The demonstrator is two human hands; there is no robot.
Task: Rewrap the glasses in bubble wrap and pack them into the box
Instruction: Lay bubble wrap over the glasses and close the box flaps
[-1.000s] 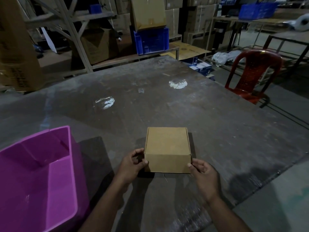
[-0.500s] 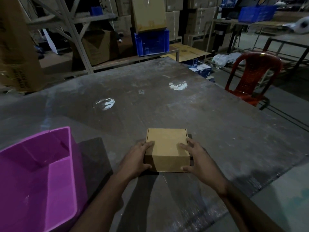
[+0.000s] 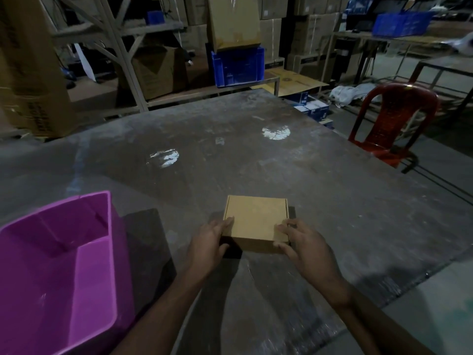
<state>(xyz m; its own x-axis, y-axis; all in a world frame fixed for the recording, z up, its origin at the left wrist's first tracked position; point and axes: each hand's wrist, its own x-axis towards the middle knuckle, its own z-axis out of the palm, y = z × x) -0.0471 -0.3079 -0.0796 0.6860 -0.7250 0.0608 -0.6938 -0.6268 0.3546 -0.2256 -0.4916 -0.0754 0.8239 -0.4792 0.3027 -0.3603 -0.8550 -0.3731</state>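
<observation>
Toward the near left corner of the table [image 3: 256, 155] we have the pink bin [image 3: 110, 239], its mouth open to us; as far as we can see into it, it holds nothing, though its nearest part runs out of view. Just right of it, near the middle of the near edge, our left hand [image 3: 208, 242] rests against the left side of the box [image 3: 256, 221], thumb on the lid's edge and fingers curled down round the near left corner. The box itself is a small brown cardboard mailer, closed, lying flat on the table and well clear of the bin. Our right hand [image 3: 304, 242] mirrors the left, fingertips bent onto the lid's right edge and thumb pressed against the front wall at the near right corner.

We judge the box to be light and fairly stiff, with a matte surface that should not slip. What is inside we cannot tell; no glasses or bubble wrap show anywhere. If glasses are within, the load is fragile, so we would keep the box level and avoid squeezing the walls. The front lip of the lid, between our thumbs, looks the natural place to take hold for opening.

Beyond the far right edge stands a red chair [image 3: 391, 121].
</observation>
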